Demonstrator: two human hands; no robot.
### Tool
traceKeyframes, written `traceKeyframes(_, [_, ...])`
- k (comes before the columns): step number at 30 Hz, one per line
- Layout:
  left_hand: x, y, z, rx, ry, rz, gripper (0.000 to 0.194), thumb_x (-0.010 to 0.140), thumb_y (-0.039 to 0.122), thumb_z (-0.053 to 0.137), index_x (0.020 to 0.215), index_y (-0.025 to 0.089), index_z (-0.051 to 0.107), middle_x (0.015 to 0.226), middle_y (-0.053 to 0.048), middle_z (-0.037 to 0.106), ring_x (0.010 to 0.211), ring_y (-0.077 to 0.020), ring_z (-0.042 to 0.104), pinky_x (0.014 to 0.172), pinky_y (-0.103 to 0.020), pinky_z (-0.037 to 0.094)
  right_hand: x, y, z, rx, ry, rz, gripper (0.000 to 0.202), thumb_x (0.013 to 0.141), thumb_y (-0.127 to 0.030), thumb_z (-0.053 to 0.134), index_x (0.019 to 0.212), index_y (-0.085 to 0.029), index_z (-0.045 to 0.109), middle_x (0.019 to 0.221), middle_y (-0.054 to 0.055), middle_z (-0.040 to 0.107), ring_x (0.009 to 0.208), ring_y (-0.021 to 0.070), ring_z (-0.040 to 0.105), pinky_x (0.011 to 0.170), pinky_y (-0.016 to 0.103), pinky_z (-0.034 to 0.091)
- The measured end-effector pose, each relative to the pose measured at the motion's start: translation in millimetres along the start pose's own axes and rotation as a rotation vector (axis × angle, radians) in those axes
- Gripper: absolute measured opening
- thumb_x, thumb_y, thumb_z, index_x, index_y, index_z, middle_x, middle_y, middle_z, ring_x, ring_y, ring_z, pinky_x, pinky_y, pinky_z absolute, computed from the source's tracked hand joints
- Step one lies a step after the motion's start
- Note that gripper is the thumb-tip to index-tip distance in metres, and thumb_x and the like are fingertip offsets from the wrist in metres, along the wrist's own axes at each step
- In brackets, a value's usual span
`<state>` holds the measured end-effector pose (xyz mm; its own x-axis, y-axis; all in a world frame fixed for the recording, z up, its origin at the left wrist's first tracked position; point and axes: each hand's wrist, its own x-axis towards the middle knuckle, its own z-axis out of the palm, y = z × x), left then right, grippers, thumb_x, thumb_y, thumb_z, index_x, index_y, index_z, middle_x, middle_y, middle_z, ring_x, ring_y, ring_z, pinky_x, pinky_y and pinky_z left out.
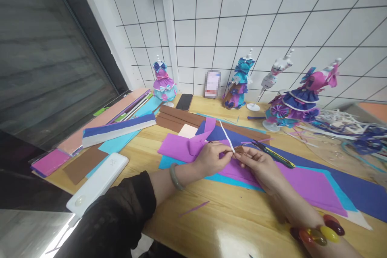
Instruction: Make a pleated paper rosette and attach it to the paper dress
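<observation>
Both hands meet over the purple paper (232, 173) at mid-table, fingertips almost touching. My left hand (215, 157) is closed in a pinch at the lower end of a narrow white strip (226, 135), which sticks up and leans left. Between the thumb and fingers of my right hand (260, 165) is a small brown pleated paper piece (239, 149), its folds gathered where the strip's end meets it. The fingertips partly hide that join. Just behind the right hand lie scissors (256, 144) and a yellow-green utility knife (281, 158).
Blue paper (356, 188) and brown folded paper (172, 117) spread across the wooden table. Doll forms in paper dresses (163, 80) stand along the wall. A white power bank-like box (98, 183) sits at left, a dark phone (184, 102) behind. Tangled strips (341, 121) lie right.
</observation>
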<state>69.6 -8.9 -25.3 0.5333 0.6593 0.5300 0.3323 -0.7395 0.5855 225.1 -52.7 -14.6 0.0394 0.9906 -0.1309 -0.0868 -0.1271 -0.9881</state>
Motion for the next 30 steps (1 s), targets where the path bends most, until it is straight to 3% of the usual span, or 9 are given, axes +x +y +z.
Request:
traceKeyframes(7, [0.6, 1.6, -0.7, -0.143, -0.029, -0.078, 0.015, 0.077, 0.020, 0.046, 0.070, 0.016, 0.059, 0.073, -0.002, 0.062, 0.068, -0.0115, 0.054, 0.070, -0.025, 0.042, -0.1, -0.1, -3.6, -0.058, -0.025, -0.009, 0.021, 0.060, -0.035, 0.073, 0.072, -0.019, 0.067, 0.064, -0.001, 0.056, 0.053, 0.0080, 0.040, 0.050, 0.023, 0.031])
traceKeyframes(18, [-0.6, 1.3, 1.6, -0.243, -0.049, -0.165, 0.016, 0.076, 0.019, 0.045, 0.067, 0.014, 0.056, 0.061, 0.002, 0.052, 0.060, -0.0082, 0.045, 0.058, -0.020, 0.037, -0.8, -2.6, -7.7, 0.011, -0.086, 0.092, 0.024, 0.058, -0.031, 0.074, 0.078, -0.019, 0.069, 0.065, -0.001, 0.059, 0.056, 0.0090, 0.045, 0.053, 0.023, 0.035])
traceKeyframes(30, [-0.8, -1.5, 3.8, -0.401, -0.126, -0.216, 0.019, 0.078, 0.024, 0.045, 0.076, 0.013, 0.061, 0.072, -0.002, 0.061, 0.068, -0.0104, 0.052, 0.062, -0.021, 0.039, -0.5, -1.6, -9.2, -0.092, -0.085, 0.030, 0.023, 0.060, -0.036, 0.072, 0.067, -0.016, 0.063, 0.058, -0.001, 0.055, 0.053, 0.0087, 0.045, 0.052, 0.022, 0.035])
